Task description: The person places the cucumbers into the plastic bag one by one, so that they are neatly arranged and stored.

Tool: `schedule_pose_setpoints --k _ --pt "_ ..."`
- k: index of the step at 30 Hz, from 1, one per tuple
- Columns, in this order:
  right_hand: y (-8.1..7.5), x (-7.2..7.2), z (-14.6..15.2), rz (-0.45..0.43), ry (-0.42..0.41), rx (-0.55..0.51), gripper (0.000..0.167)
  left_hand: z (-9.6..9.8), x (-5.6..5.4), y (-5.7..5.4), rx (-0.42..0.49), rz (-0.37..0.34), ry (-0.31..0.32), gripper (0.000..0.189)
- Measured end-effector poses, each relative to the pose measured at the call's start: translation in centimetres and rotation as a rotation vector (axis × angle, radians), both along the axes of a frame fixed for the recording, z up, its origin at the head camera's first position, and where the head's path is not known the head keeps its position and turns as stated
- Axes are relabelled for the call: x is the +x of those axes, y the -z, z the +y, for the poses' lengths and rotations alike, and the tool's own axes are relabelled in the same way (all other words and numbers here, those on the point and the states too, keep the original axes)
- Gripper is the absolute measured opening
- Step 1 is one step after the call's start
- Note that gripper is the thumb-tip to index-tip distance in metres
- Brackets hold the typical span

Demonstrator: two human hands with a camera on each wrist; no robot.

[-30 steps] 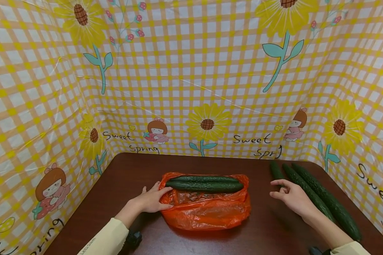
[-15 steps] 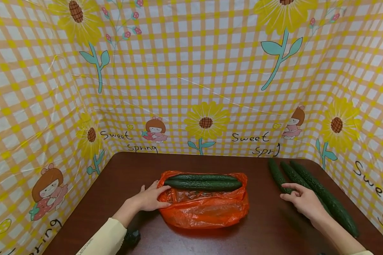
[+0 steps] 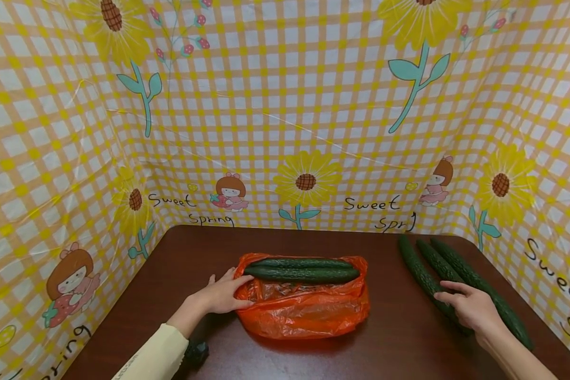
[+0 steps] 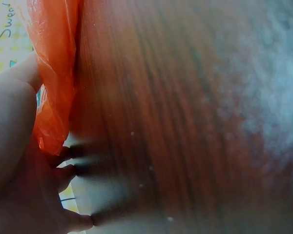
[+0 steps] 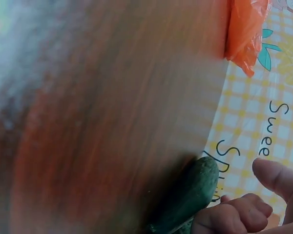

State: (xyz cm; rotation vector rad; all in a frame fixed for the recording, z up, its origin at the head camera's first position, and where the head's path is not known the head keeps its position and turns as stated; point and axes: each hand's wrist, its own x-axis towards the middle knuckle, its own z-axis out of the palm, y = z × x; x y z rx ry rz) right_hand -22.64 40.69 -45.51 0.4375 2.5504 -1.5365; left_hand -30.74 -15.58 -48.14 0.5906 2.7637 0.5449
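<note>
My left hand (image 3: 220, 295) rests against the left end of an orange plastic bag (image 3: 309, 322), thumb and fingers spread over its edge. In the left wrist view, the bag's plastic (image 4: 56, 63) passes between thumb and fingers, whose tips reach the table. Two cucumbers (image 3: 301, 274) lie side by side in the bag's mouth. On the right, my right hand (image 3: 475, 311) hovers over three loose cucumbers, its index finger and thumb pointing towards the leftmost cucumber (image 3: 415, 266). A cucumber's end (image 5: 198, 185) shows beside the bent fingers in the right wrist view, the thumb standing apart.
The other loose cucumbers, a middle one (image 3: 436, 261) and a right one (image 3: 503, 311), lie along the right side of the dark brown table (image 3: 385, 343). Checked, sunflower-printed cloth (image 3: 266, 105) walls the table at the back and sides. A black object (image 3: 199, 352) sits under my left wrist.
My right hand has moved right and towards me, along the loose cucumbers. My left hand stays on the bag. The view has tilted slightly.
</note>
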Motion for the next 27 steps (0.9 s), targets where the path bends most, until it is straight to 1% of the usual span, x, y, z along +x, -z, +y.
schedule_pose_setpoints --k 4,8,12,15,20,24,27 --pt "0.2 0.1 0.5 -0.028 0.031 -0.001 0.076 0.0 0.0 0.0 0.002 0.004 -0.002 0.073" --pt "0.2 0.2 0.9 -0.043 0.033 0.006 0.076 0.0 0.1 0.1 -0.003 0.016 0.000 0.073" --pt "0.2 0.5 1.2 -0.055 0.032 0.005 0.072 0.0 0.1 0.1 -0.007 0.018 0.000 0.073" --pt "0.2 0.7 1.4 -0.067 0.025 0.014 0.067 0.1 0.2 0.1 -0.007 0.011 -0.001 0.072" --pt "0.2 0.5 1.6 -0.090 0.003 0.041 0.065 0.1 0.1 0.0 0.000 0.014 0.000 0.072" --pt "0.2 0.3 1.8 -0.107 -0.029 0.074 0.068 0.1 0.1 0.0 -0.004 0.020 0.002 0.072" --pt "0.2 0.2 1.8 -0.101 -0.054 0.108 0.073 0.2 0.2 -0.1 0.000 0.021 0.000 0.072"
